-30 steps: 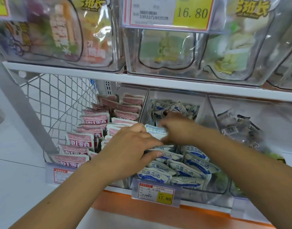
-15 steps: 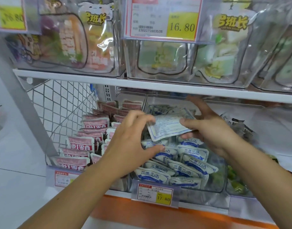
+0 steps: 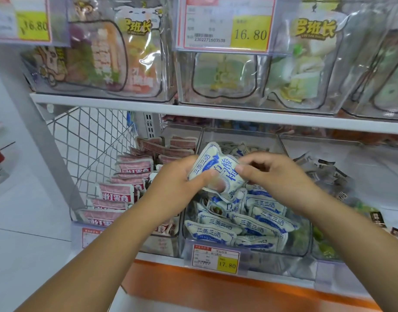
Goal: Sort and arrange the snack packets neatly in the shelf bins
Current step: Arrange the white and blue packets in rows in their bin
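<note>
Nearest, a price tag (image 3: 216,258) hangs on the front of the middle bin (image 3: 241,136), where blue-and-white packets (image 3: 256,219) lie in overlapping rows, print up. Pink packets (image 3: 126,192) fill the neighbouring bin at nine o'clock. Above the rows, both hands hold one packet (image 3: 218,170) clear of the pile. The left hand (image 3: 177,188) grips its nine o'clock side with the thumb across the face, and the right hand (image 3: 277,176) pinches the three o'clock edge with curled fingers. The packet sits tilted, print running sideways, so the step looks like squaring a single packet. Next it likely needs turning to match the rows and laying into the looser heap toward twelve o'clock.
</note>
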Motion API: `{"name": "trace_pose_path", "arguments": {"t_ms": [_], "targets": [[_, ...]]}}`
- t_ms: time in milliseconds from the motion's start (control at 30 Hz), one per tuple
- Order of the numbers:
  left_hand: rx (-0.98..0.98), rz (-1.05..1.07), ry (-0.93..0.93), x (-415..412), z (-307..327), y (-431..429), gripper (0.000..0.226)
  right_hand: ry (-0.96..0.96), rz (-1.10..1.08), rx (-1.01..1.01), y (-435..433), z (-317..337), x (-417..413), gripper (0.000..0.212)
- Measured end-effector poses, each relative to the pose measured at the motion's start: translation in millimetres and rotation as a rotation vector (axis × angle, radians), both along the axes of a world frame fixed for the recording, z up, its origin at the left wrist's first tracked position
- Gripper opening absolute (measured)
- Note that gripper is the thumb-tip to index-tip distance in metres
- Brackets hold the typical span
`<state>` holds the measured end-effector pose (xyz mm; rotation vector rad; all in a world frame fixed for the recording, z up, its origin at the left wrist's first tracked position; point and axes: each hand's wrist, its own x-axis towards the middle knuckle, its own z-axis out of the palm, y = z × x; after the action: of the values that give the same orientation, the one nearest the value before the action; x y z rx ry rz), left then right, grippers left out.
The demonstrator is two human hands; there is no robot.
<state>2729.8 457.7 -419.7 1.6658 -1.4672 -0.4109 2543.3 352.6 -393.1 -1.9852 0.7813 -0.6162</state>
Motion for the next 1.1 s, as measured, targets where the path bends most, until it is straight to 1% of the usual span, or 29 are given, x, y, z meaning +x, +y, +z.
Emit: {"name": "trace_pose_path", "arguments": {"t_ms": [100,167,200,267,300,333,433,500,567,600,667,733,800,867,900,933,967,1000,1033,1100], "targets": [[-0.02,-0.002,0.018,-2.0,0.9,1.5,0.017,0.029,0.1,0.046,3.0,0.5,0.4,0.021],[-0.011,-0.019,-0.02,-4.6,1.1,2.2,0.018,0.126,0.14,-0.038,4.6,0.3,0.1,0.021],[-0.011,-0.017,-0.042,-5.7,1.2,1.9,0.023,0.163,0.124,-0.109,3.9,-0.7,0.5,0.018],[-0.035,0.019,-0.061,-5.6,0.8,-0.2,0.043,0.235,0.049,-0.222,3.4,-3.9,2.8,0.011],[-0.055,0.046,-0.059,-4.8,1.6,-0.7,0.051,0.292,0.023,-0.263,3.3,-7.1,4.7,0.012],[-0.066,0.065,-0.066,-3.3,2.0,-1.2,0.055,0.349,0.026,-0.279,4.1,-11.0,6.3,0.017],[-0.028,0.041,-0.188,-0.2,1.4,2.2,0.049,0.456,0.125,-0.237,5.9,-20.4,11.0,0.032],[0.015,0.0,-0.301,1.2,-2.8,5.2,0.044,0.447,0.122,-0.241,2.4,-15.5,10.5,0.04],[0.007,-0.026,-0.408,2.6,-8.7,5.8,0.039,0.462,0.048,-0.355,-3.3,-9.8,8.6,0.047],[0.003,-0.028,-0.437,3.1,-10.3,5.7,0.036,0.509,0.024,-0.411,-4.5,-8.9,7.9,0.052],[0.009,-0.026,-0.466,3.3,-9.1,6.0,0.038,0.619,0.033,-0.426,-6.3,-14.9,10.2,0.057],[0.023,-0.037,-0.531,3.4,-5.5,6.2,0.051,0.632,0.085,-0.399,-5.3,-25.3,17.3,0.046],[0.049,-0.061,-0.663,1.4,0.3,5.8,0.065,0.551,0.138,-0.413,-2.6,-32.6,21.7,0.032],[0.121,-0.105,-0.777,-4.0,8.0,3.6,0.076,0.515,0.228,-0.397,-1.6,-30.9,17.6,0.029],[0.171,-0.13,-0.81,-6.5,11.3,0.6,0.079,0.533,0.279,-0.329,-3.2,-24.1,12.2,0.027],[0.217,-0.152,-0.839,-8.9,14.4,-3.0,0.08,0.561,0.337,-0.218,-6.2,-14.0,5.8,0.024],[0.247,-0.169,-0.875,-10.7,17.3,-7.2,0.081,0.588,0.378,-0.112,-13.0,-3.5,-0.4,0.026],[0.265,-0.179,-0.915,-11.5,19.8,-12.6,0.083,0.592,0.383,-0.066,-21.3,7.3,-5.3,0.027],[0.281,-0.186,-0.95,-11.8,22.6,-18.7,0.084,0.584,0.353,-0.096,-31.5,16.1,-7.8,0.024],[0.314,-0.208,-0.99,-12.3,27.4,-31.3,0.086,0.592,0.243,-0.248,-49.2,23.8,-1.7,0.02]]}}
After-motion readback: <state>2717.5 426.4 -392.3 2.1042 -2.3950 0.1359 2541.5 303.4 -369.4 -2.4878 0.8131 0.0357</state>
